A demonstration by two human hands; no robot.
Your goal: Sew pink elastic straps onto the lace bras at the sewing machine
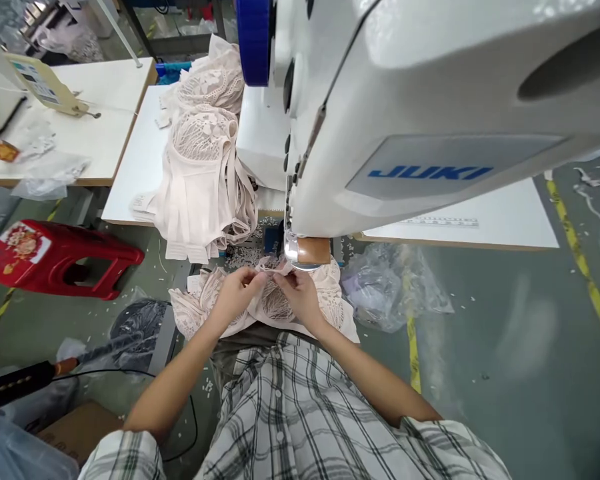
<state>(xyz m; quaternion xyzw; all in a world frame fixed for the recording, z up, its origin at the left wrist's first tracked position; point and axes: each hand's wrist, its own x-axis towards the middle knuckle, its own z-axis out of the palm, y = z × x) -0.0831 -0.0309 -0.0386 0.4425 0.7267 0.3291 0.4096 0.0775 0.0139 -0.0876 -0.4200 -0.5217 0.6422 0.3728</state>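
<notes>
Before a white bench (510, 217), close to the front end of the sewing machine (430, 87), pinching a pale fabric edge (273, 268) between left hand (237, 292) and right hand (301, 297), both nearly closed. Running side to side, about equally near each, above lace bras (273, 305).

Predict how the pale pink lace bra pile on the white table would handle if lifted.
The pale pink lace bra pile is probably floppy: fabric bands droop off the white table. Straps looping along its side could tangle. Stacked, it may also slide apart.
</notes>
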